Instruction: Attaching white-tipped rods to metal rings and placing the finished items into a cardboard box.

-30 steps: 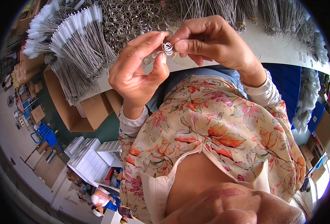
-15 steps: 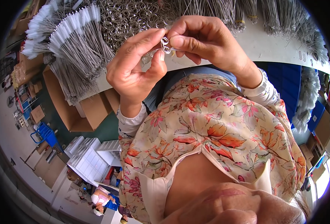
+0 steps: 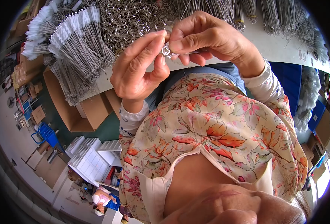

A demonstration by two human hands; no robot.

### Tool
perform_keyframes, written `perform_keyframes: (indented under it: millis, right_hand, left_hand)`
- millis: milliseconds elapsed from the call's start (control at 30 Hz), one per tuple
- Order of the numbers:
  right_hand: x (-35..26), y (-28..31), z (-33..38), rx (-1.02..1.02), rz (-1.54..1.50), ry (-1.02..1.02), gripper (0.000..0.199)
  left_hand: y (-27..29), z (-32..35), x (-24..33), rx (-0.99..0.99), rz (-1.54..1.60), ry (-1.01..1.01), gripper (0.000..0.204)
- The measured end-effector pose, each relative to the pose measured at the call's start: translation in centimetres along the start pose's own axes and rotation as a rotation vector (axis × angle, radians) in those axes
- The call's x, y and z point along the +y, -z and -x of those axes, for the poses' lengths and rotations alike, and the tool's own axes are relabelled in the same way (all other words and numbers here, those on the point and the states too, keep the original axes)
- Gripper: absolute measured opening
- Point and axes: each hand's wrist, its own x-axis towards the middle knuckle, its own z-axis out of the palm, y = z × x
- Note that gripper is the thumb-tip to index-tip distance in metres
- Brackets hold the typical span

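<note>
Both my hands meet in front of me, close over the table's near edge. My right hand (image 3: pixel 213 41) pinches a small shiny metal ring (image 3: pixel 166 50) and the thin twisted wire (image 3: pixel 189 53) running from it, thumb against forefinger. The wire trails rightward under my right fingers. My left hand (image 3: pixel 139 69) has its fingertips curled about the ring's left side, forefinger above and thumb below. How firmly the left fingertips press on the ring is partly hidden.
Loose metal rings (image 3: pixel 135 22) are heaped beyond my hands. Wire-handled brushes with white bristles (image 3: pixel 79 41) lie bundled at left. More wire bundles (image 3: pixel 273 18) line the table (image 3: pixel 284 46) at right. An open cardboard box (image 3: pixel 71 108) stands below left. Another person (image 3: pixel 102 198) is far off.
My right hand has turned and the wire shows longer below its thumb. The ring sits closer against my right thumb. My left hand has shifted slightly right.
</note>
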Motion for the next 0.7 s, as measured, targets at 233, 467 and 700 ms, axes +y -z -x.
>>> perform_keyframes:
  millis: [233, 467, 700]
  right_hand:
    - [1.3, -0.4, -0.1, -0.013, -0.106, -0.027, 0.018]
    - [2.1, -3.1, 0.5, 0.375, 0.358, 0.284, 0.014]
    - [2.8, -3.8, 0.3, 0.473, 0.407, 0.482, 0.015]
  left_hand:
    - [-0.1, 0.3, 0.0, -0.059, 0.081, -0.035, 0.026]
    - [0.3, 0.8, 0.3, 0.048, 0.174, 0.294, 0.029]
    - [0.6, 0.6, 0.6, -0.001, 0.149, 0.284, 0.029]
